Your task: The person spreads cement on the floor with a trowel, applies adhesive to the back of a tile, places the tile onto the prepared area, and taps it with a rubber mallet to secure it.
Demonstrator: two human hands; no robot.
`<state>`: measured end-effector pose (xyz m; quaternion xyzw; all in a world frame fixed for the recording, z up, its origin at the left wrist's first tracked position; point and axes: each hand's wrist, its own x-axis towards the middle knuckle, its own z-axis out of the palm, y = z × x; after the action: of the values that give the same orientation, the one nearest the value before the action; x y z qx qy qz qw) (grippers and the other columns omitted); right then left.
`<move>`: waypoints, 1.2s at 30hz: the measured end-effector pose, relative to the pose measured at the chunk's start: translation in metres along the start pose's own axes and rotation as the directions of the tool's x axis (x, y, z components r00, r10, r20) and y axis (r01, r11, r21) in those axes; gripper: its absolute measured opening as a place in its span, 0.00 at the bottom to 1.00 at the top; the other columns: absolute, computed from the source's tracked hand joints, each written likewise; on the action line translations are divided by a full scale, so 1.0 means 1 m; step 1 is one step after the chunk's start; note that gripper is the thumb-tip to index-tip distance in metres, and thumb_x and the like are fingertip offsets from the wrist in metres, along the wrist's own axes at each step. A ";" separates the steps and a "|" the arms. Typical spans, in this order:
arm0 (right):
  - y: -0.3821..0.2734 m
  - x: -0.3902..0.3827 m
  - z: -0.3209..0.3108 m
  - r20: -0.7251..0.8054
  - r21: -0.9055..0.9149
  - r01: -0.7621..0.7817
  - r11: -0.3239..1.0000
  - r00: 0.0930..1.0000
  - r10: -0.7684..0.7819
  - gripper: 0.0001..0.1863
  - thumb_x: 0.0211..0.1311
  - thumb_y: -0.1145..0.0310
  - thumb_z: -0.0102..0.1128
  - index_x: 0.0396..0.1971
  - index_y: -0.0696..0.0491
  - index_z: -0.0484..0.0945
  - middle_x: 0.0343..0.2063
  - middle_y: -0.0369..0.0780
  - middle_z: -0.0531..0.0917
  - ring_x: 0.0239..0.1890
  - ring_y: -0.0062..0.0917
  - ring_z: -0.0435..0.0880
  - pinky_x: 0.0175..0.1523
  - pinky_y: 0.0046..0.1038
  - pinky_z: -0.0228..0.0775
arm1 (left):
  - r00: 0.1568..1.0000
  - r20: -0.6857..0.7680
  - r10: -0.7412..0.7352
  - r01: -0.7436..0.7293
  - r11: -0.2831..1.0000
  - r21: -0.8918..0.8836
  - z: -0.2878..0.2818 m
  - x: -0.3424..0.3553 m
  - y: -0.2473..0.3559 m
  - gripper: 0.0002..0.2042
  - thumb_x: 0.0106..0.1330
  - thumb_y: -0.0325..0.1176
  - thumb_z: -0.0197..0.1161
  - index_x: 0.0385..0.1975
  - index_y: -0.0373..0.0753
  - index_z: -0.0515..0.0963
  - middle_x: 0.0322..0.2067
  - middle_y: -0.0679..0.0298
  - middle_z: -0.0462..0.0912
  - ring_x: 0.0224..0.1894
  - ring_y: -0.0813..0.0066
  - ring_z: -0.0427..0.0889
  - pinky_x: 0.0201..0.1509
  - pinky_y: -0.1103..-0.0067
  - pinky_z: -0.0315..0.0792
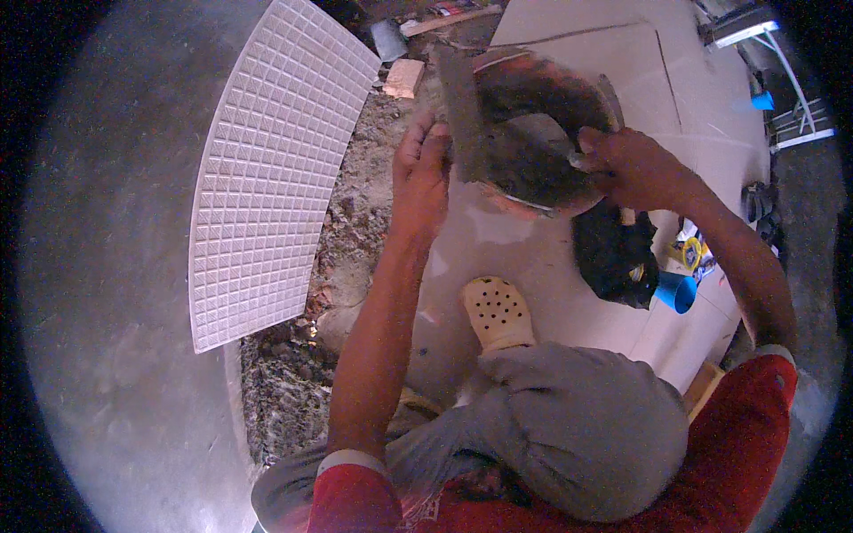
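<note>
The left hand (422,173) is bent around the near edge of a long grey strip (460,115), thumb and fingertips against it; the strip stands on edge in front of the person, its face coated in rough grey paste; the right hand (635,169) is well apart from the left and closed on a small tool (580,162), most of which the fingers hide, so that I cannot tell its full shape; just beyond and partly behind the strip sits a round orange bowl (591,84), dark wet mix smeared over its inside.

Below the bowl, a cream clog (495,311) with round holes shows on the person's foot, next to a bent knee in grey trousers (577,426); to the right a black bag (613,258) lies on the pale floor (551,266), with a blue cup (677,292) tipped just beside it.

To the left, a band of rubble (355,195) runs alongside a large white panel (280,186) with a raised grid; at its top end are a pale block (404,78) and a hammer (388,40); at far right stands a white metal frame (786,80).
</note>
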<state>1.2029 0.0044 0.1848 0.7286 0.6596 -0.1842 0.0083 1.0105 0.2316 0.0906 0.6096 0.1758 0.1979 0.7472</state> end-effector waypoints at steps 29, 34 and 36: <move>-0.060 -0.050 0.095 -0.566 0.403 -0.398 0.824 0.599 0.566 0.22 0.65 0.71 0.65 0.58 0.56 0.75 0.53 0.53 0.81 0.53 0.50 0.83 0.56 0.41 0.77 | 0.981 0.136 -0.139 0.178 0.923 -0.340 0.061 -0.005 0.017 0.19 0.76 0.32 0.56 0.64 0.35 0.70 0.59 0.58 0.80 0.59 0.62 0.81 0.63 0.66 0.78; -0.057 -0.048 0.121 -0.674 0.335 -0.323 0.885 0.574 0.465 0.24 0.63 0.74 0.67 0.59 0.57 0.75 0.51 0.54 0.81 0.52 0.51 0.83 0.54 0.42 0.78 | 0.990 0.134 -0.053 0.052 0.999 0.015 0.056 -0.010 0.019 0.19 0.78 0.33 0.53 0.66 0.36 0.69 0.62 0.57 0.78 0.62 0.59 0.80 0.64 0.63 0.78; -0.055 -0.051 0.122 -0.662 0.352 -0.318 0.880 0.580 0.475 0.24 0.62 0.75 0.68 0.58 0.57 0.75 0.51 0.54 0.81 0.51 0.51 0.83 0.52 0.42 0.78 | 0.991 0.130 -0.021 0.003 0.990 0.138 0.056 -0.011 0.019 0.19 0.78 0.33 0.52 0.66 0.37 0.68 0.63 0.57 0.77 0.63 0.58 0.79 0.65 0.62 0.78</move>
<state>1.1155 -0.0689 0.0982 0.8661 0.4045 0.0659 -0.2862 1.0277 0.1820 0.1206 0.6703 0.1432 0.1401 0.7146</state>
